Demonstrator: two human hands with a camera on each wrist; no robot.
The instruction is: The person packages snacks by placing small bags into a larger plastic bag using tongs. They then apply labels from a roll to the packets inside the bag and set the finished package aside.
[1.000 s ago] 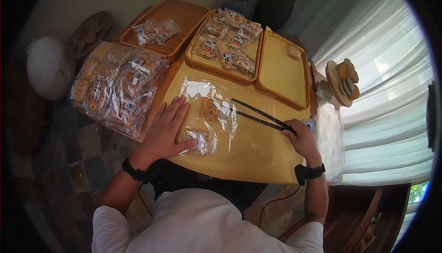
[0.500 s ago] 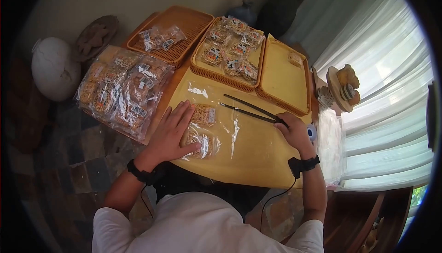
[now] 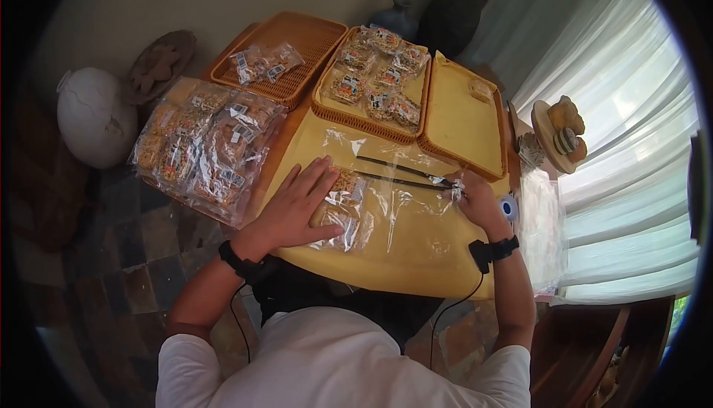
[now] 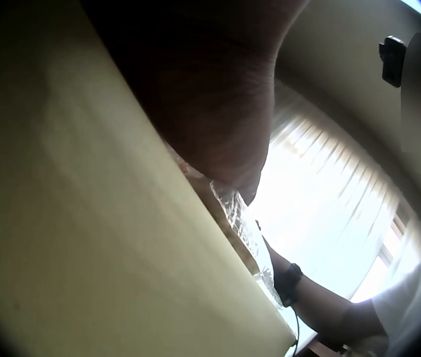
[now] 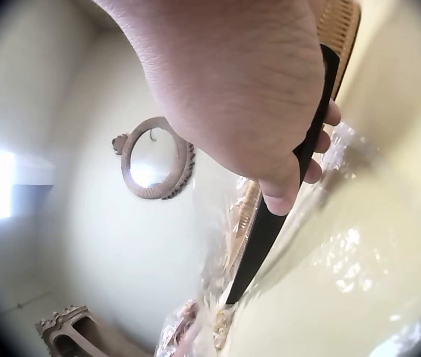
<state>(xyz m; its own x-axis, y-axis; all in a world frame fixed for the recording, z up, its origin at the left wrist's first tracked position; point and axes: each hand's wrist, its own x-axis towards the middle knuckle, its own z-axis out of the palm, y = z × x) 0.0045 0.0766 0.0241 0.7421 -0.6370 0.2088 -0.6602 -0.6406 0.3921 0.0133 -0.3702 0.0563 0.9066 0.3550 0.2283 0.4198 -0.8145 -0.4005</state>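
Observation:
My left hand (image 3: 297, 204) lies with straight fingers on a clear plastic bag (image 3: 397, 211), its thumb over the lower of two pieces of puffed, grainy snack (image 3: 343, 222). The upper piece (image 3: 347, 185) is beside the fingertips, partly covered. My right hand (image 3: 475, 198) grips black tongs (image 3: 405, 182) whose two arms point left toward the upper piece. Crinkled plastic shows at the right fingers. In the right wrist view, thumb and fingers close around the tongs (image 5: 258, 242) low over the yellow cover. The left palm (image 4: 225, 141) hides most of the snack in the left wrist view.
A heap of bagged snacks (image 3: 204, 148) sits at the left edge. Behind are a wicker basket (image 3: 319, 33) with a few packets, another basket (image 3: 368, 127) full of packets, and a lined tray (image 3: 453, 129) with one piece. A white tape roll (image 3: 508, 208) stands beside the right wrist.
My right hand has drawn closer to the bag, and plastic now bunches at its fingers. The tongs moved left to the upper piece, then shifted slightly right. The left hand stays on the bag.

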